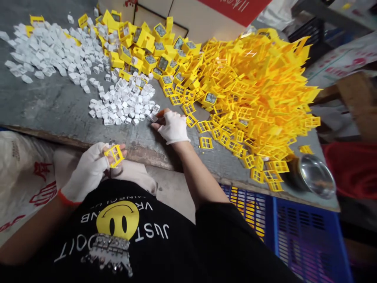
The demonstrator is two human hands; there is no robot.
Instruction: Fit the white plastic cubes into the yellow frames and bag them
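My left hand (93,164), in a white fingerless glove, grips a yellow plastic window frame (115,155) in front of the table's near edge. Over the grey table, my right hand (173,125), gloved the same way, reaches to the right edge of a pile of small white plastic cups (123,102). Its thumb and fingertips close around one small white cup (152,117), partly covered by the fingers. Close by on the right lie loose yellow window frames (205,142).
A tall heap of yellow plastic parts (259,90) covers the table's right side. Yellow block pieces with grey inserts (150,59) lie at the back, beside a larger white pile (55,47). A metal bowl (316,177) stands near the right corner, above blue crates (309,236).
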